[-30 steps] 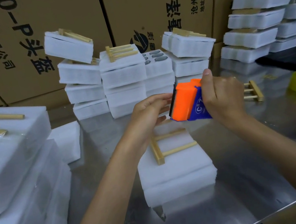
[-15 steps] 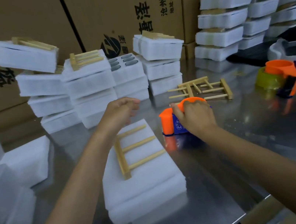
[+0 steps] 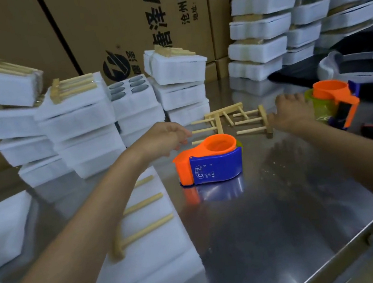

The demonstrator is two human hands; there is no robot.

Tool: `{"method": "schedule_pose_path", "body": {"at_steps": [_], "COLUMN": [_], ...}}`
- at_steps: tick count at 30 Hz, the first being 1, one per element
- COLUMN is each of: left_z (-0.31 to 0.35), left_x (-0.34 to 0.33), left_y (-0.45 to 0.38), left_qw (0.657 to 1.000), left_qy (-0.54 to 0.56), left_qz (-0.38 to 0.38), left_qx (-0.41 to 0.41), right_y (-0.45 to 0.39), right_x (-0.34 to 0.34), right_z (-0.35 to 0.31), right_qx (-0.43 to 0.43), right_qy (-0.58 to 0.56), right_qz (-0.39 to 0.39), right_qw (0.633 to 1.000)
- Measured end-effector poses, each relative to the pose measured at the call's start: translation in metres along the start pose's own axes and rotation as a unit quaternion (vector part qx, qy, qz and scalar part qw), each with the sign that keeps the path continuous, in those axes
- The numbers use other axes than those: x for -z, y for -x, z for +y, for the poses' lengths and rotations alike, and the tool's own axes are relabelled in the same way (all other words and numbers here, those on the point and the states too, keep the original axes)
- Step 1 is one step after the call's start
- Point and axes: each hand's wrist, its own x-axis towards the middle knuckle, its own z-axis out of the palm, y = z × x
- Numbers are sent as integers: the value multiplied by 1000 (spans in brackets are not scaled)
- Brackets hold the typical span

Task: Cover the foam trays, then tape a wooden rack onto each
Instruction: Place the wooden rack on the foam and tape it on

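Steel counter (image 3: pixel 277 212). Covered foam tray (image 3: pixel 150 257), near left, with wooden rack (image 3: pixel 141 219) on top. Tape dispenser (image 3: pixel 210 162), centre, standing free. Loose racks (image 3: pixel 238 121) beyond it. Right hand (image 3: pixel 291 112): fingers touch a loose rack, grip unclear. Left hand (image 3: pixel 165 137): fingers loosely curled, empty.

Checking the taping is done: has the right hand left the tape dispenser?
Yes. The right hand has left the tape dispenser, which stands on the table, and reached beyond it to the loose wooden racks.
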Motion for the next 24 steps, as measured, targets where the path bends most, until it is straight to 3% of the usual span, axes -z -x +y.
{"method": "schedule_pose_path", "body": {"at_steps": [7, 10, 12, 19, 24], "left_z": [14, 11, 9, 18, 29], "left_x": [-13, -15, -17, -17, -18], "left_y": [-20, -26, -28, -20, 3], "left_qw": [998, 998, 998, 999, 998], "left_qy": [-50, -50, -47, -33, 20], "left_qz": [-28, -28, -33, -38, -7], "left_qx": [-3, 4, 10, -5, -67], "right_y": [-53, -63, -67, -57, -26], "right_x": [4, 5, 4, 16, 50], "right_z": [59, 66, 66, 46, -2], "right_qx": [-146, -180, -171, -69, -7], "right_qy": [18, 87, 126, 93, -87], "right_qz": [-46, -99, -104, -25, -21], "right_qw": [988, 975, 972, 993, 996]}}
